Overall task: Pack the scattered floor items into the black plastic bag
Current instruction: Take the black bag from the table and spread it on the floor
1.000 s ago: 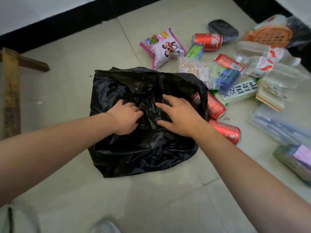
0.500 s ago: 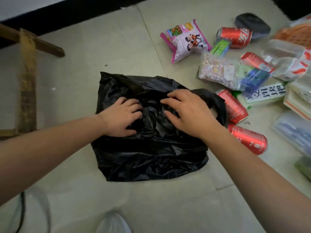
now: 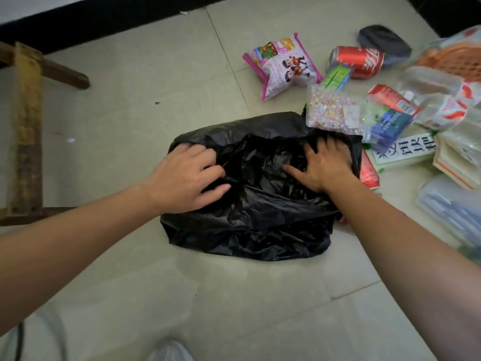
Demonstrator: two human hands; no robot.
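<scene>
A: Edges and free room?

B: The black plastic bag [image 3: 250, 225] lies flat on the pale tiled floor [image 3: 145, 113], mid-frame. There is bare tile to its left and on the near side. The wooden frame [image 3: 26, 126] stands well apart at the left, and the black baseboard [image 3: 78, 19] runs along the far edge. The right side is crowded. The bag's far right corner touches a clear pouch of beads [image 3: 330, 110], and its right edge lies against a red can [image 3: 368, 170].

A: Hands?

B: Both are on the bag. The left hand [image 3: 182, 178] has its fingers curled into the film, bunching a fold, with the thumb laid out along it. The right hand [image 3: 322, 165] is spread, palm down and fingers straight, pressing the film. Its fingertips reach a fold near the far edge.

A: Materials and shapes?

B: The bag is thin, glossy film, heavily creased, roughly rectangular, with a slack hollow between the hands. Beyond it are a pink-edged printed snack packet [image 3: 281, 65], puffed and pillow-shaped, a second red can [image 3: 356, 61] on its side, and a dark rounded pouch [image 3: 382, 43]. The items further right are blurred. The toe of a white shoe [image 3: 169, 351] shows at the bottom edge.
</scene>
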